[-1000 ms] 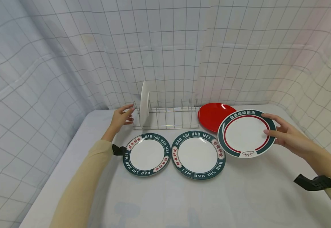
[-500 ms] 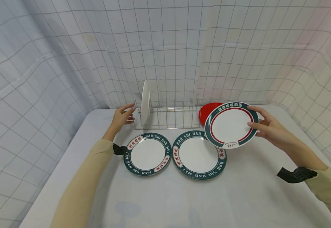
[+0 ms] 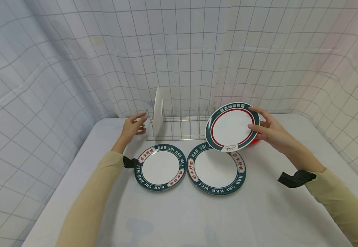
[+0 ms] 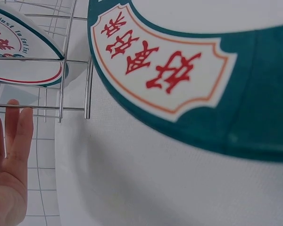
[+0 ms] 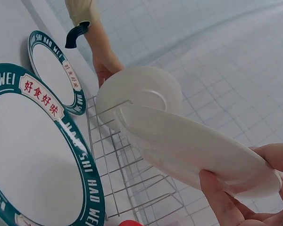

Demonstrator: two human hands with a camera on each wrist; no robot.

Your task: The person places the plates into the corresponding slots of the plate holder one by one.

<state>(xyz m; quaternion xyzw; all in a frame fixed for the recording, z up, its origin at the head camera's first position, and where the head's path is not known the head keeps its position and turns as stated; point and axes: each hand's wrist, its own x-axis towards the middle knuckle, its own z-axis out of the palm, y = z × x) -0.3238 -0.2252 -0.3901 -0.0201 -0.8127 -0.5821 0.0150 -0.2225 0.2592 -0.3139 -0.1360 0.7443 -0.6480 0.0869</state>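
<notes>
In the head view my right hand (image 3: 270,132) pinches the right rim of a white plate (image 3: 231,127) with a green band and red ring. It tilts above the rack's right end. My left hand (image 3: 131,128) is at the left end of the wire dish rack (image 3: 185,139); in the left wrist view its fairly straight fingers (image 4: 23,132) touch a wire. One plate (image 3: 158,115) stands upright in the rack near that hand. Two green-rimmed plates, the left one (image 3: 160,168) and the right one (image 3: 216,168), lie in front of the rack.
A red plate (image 3: 254,141) lies behind the held plate, mostly hidden. White table cloth (image 3: 166,219) covers the surface. A grid-patterned curtain (image 3: 179,51) hangs behind and at both sides.
My right hand has carried the plate leftward and slightly up, from beside the red plate to over the rack's right end. It now covers most of the red plate. My left hand has stayed put.
</notes>
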